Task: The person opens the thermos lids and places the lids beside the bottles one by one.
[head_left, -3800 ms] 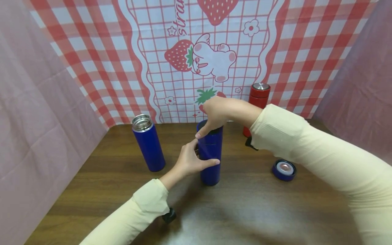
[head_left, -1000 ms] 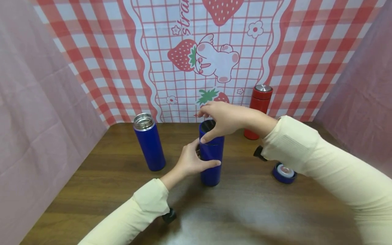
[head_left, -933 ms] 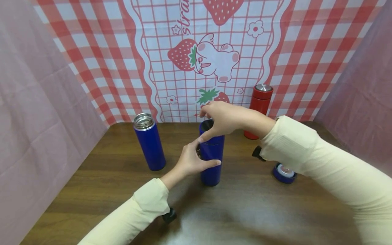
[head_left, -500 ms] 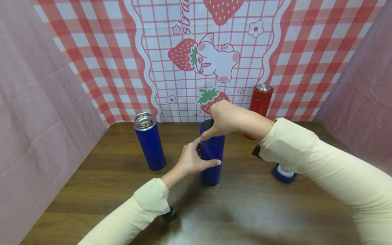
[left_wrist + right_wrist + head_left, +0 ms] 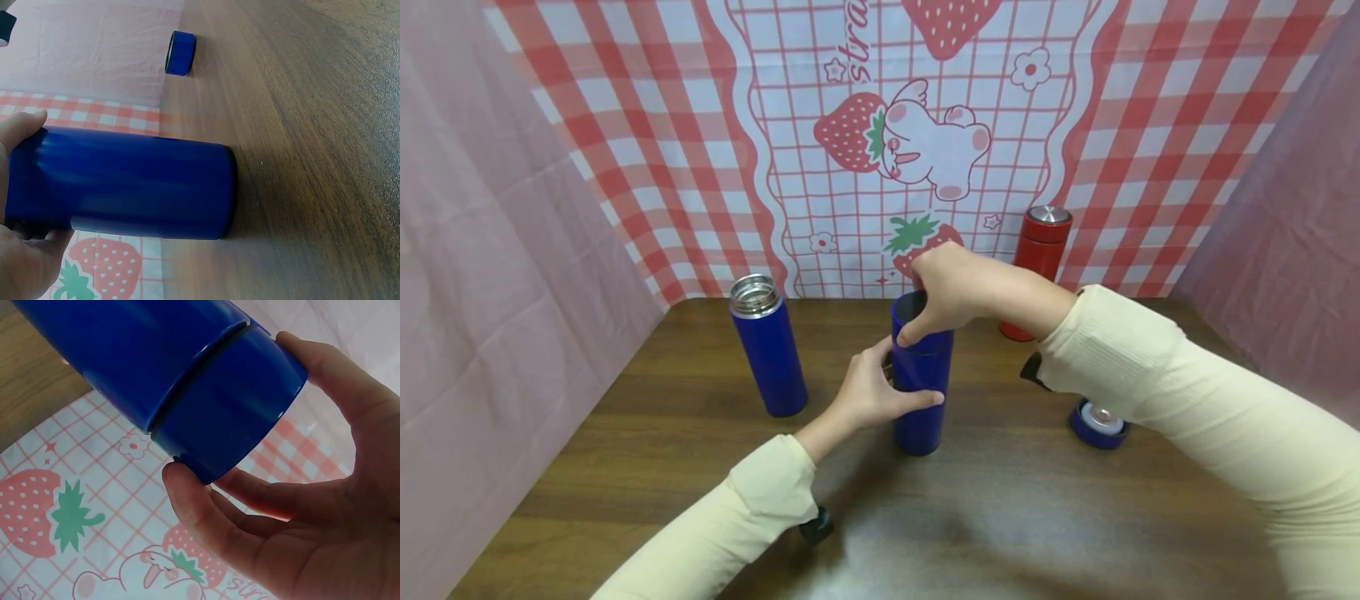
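A blue thermos point(image 5: 917, 429) stands upright on the wooden table, its blue cap point(image 5: 231, 403) seated on top with a thin dark seam below it. My left hand point(image 5: 867, 387) grips the body around the middle, thumb across the front. My right hand point(image 5: 958, 287) reaches over the top and holds the cap by its sides, thumb in front. In the right wrist view, thumb and fingertips touch opposite sides of the cap, with the palm apart from it. The left wrist view shows the thermos base resting on the table.
To the left stands a second blue thermos point(image 5: 771, 362) with its steel mouth uncovered. A blue cap point(image 5: 1099, 423) lies upturned on the right. Behind the right forearm is a red thermos point(image 5: 1041, 246) with its lid on. A checked strawberry cloth point(image 5: 647, 142) hangs at the back.
My right hand's fingers, raised and spread over the cap one second ago, now bend down behind it, and the thumb has shifted along its front. The left hand keeps its grip.
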A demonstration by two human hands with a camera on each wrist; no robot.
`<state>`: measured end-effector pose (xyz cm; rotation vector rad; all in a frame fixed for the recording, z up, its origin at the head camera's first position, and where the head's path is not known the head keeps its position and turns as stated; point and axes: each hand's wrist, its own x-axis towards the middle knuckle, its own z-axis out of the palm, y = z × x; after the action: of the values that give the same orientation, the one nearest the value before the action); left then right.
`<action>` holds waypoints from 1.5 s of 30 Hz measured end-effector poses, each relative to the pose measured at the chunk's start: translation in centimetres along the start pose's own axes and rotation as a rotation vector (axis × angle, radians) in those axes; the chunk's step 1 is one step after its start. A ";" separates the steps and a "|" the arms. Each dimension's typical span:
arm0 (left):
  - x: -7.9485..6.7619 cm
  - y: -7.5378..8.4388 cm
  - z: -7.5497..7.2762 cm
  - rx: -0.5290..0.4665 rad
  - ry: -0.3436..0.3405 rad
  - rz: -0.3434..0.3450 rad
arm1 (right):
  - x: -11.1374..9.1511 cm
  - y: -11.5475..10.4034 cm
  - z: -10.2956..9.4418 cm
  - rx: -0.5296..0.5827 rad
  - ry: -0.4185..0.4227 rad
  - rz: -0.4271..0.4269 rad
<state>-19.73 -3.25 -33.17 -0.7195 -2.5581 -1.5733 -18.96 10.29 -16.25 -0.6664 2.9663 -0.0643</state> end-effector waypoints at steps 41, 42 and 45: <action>0.0 -0.2 0.1 -0.014 0.018 0.009 | 0.4 4.1 0.1 0.227 -0.088 -0.352; 0.0 -0.2 0.1 -0.014 0.018 0.009 | 0.4 4.1 0.1 0.235 -0.094 -0.360; 0.1 -0.2 0.1 -0.014 0.018 0.012 | 0.4 4.2 0.1 0.248 -0.102 -0.388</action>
<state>-19.85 -3.25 -33.36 -0.7175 -2.5280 -1.5878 -21.07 13.89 -16.64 -1.1529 2.6289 -0.4062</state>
